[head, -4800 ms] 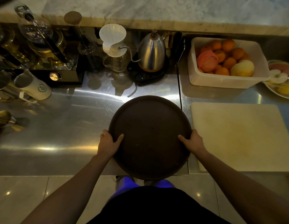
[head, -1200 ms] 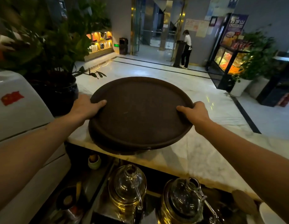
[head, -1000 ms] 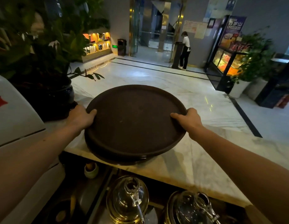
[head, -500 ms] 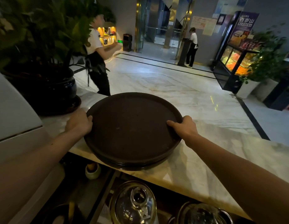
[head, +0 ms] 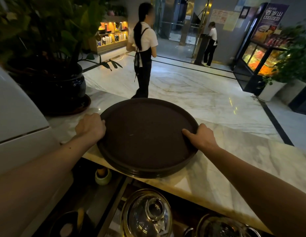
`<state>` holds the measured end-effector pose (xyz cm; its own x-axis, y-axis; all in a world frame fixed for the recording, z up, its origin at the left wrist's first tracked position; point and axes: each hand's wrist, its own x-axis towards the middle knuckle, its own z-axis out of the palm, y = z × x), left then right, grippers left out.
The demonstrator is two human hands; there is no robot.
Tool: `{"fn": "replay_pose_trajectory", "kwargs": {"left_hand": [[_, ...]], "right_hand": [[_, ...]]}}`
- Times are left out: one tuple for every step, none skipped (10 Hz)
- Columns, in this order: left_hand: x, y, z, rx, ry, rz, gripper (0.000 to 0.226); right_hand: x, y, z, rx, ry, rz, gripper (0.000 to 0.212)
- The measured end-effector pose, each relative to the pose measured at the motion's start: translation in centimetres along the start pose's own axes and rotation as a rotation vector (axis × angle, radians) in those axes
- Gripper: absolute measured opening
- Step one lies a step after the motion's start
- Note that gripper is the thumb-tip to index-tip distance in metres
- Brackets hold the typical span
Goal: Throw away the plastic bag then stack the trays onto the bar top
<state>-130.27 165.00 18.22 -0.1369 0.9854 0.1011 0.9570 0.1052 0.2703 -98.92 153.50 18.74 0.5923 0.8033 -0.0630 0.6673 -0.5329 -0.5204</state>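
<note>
A stack of round dark brown trays (head: 145, 137) rests flat on the white marble bar top (head: 247, 161), its near edge hanging slightly over the counter's front. My left hand (head: 90, 126) grips the stack's left rim, fingers curled over the edge. My right hand (head: 201, 136) holds the right rim with the thumb lying on the top tray. No plastic bag is in view.
A large potted plant in a dark glazed pot (head: 63, 89) stands left of the trays. A white appliance (head: 15, 117) fills the left edge. Glass pots (head: 147, 214) and a small cup (head: 102, 175) sit below the bar. A person in an apron (head: 143, 53) walks beyond.
The trays went from the steel worktop up to the marble bar top and have settled flat there. Both hands stayed on the rims. A person in an apron walked into view behind the bar.
</note>
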Motion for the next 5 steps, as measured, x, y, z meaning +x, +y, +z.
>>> {"fn": "replay_pose_trajectory", "kwargs": {"left_hand": [[0.2, 0.0, 0.4, 0.014, 0.016, -0.014, 0.032], [-0.2, 0.2, 0.7, 0.009, 0.017, -0.019, 0.033], [-0.7, 0.4, 0.5, -0.001, -0.042, -0.053, 0.035], [-1.3, 0.6, -0.4, -0.009, -0.106, -0.052, 0.040], [-3.0, 1.0, -1.7, 0.011, -0.133, 0.049, 0.050]], "right_hand": [[0.1, -0.1, -0.2, -0.126, 0.003, -0.012, 0.067], [0.0, -0.2, -0.5, -0.210, -0.008, -0.011, 0.068], [-0.1, 0.0, -0.4, -0.182, -0.100, -0.006, 0.066], [-0.7, -0.1, -0.7, -0.143, -0.128, 0.005, 0.063], [-2.6, -0.4, -2.0, -0.185, -0.088, -0.035, 0.058]]}}
